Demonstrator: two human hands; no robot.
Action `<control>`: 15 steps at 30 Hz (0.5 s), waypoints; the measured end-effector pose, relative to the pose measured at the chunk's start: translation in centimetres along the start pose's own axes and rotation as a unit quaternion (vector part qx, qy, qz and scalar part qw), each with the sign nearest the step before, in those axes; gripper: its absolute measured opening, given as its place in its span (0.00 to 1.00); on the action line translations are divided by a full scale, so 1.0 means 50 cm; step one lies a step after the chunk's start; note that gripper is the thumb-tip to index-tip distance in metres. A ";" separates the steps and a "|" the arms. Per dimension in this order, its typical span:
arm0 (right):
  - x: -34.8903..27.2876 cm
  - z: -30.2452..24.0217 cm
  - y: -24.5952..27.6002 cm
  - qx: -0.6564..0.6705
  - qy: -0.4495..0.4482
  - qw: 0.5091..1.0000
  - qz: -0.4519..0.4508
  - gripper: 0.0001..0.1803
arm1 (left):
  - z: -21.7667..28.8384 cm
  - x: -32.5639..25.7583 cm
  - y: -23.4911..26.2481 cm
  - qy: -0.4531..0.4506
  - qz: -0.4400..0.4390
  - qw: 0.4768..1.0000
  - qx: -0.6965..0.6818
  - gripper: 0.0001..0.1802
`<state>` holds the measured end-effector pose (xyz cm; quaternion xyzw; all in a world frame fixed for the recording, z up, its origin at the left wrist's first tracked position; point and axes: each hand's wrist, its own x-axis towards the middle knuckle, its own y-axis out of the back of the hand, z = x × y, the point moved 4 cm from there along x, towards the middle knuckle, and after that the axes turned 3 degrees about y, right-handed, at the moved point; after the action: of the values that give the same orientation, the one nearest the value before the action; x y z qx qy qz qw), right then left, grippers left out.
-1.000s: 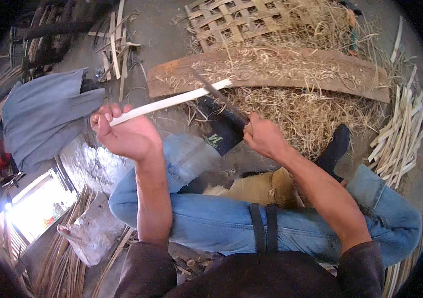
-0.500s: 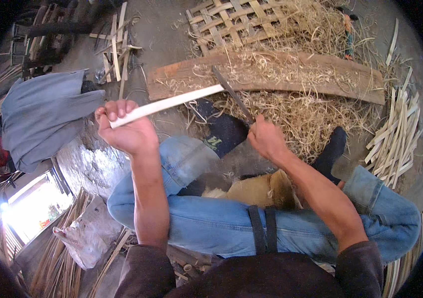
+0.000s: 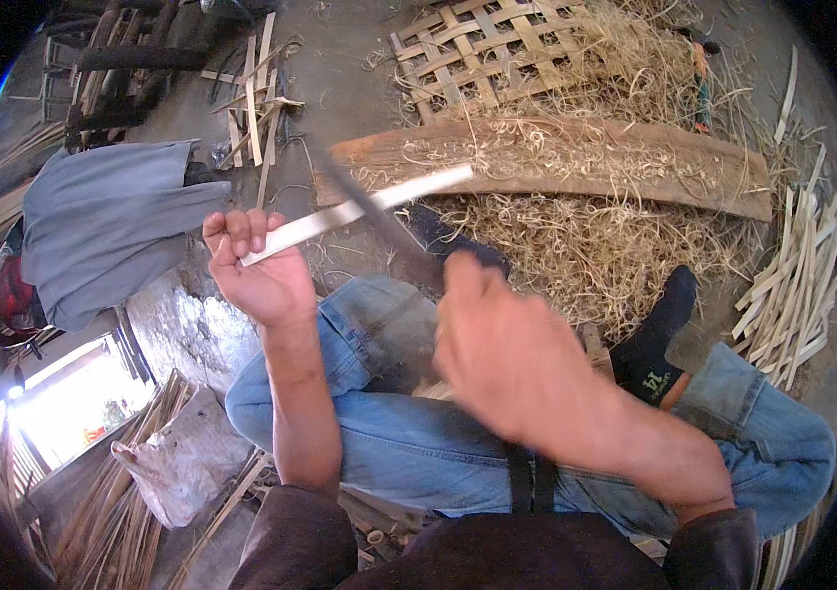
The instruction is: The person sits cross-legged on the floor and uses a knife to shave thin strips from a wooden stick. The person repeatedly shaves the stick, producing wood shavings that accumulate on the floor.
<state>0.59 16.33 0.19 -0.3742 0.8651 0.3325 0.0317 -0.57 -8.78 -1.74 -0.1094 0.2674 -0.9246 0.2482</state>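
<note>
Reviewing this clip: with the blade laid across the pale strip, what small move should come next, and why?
Probably a short push of the blade along the bamboo strip, away from the body. The left hand grips the strip's near end, the right hand is blurred around the handle, and the blade crosses the strip mid-length. Shavings lie beyond, suggesting strokes go that way.

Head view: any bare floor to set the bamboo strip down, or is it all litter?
Bare concrete lies between the grey cloth and the wooden plank, just past the left hand. Crowded: shavings below the plank, woven lattice beyond it, cut strips at right.
</note>
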 end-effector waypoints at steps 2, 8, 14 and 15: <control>0.038 0.072 -0.034 0.026 -0.045 0.998 0.028 0.13 | 0.002 0.003 -0.016 -0.069 -0.059 0.995 0.049 0.09; 0.069 0.173 -0.079 0.034 -0.074 0.996 0.027 0.16 | -0.012 -0.003 -0.047 -0.045 -0.134 0.988 0.070 0.09; 0.100 0.222 -0.186 0.112 -0.085 0.989 0.042 0.22 | -0.017 0.003 -0.038 -0.055 -0.099 0.993 0.041 0.24; 0.094 0.223 -0.208 0.129 -0.098 0.986 0.035 0.23 | -0.017 0.006 -0.036 -0.059 -0.081 0.995 0.025 0.24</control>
<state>2.03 14.86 -15.63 -0.3019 0.9060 0.2543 0.1530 -1.83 -7.23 -1.45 -0.1794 0.2192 -0.9400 0.1903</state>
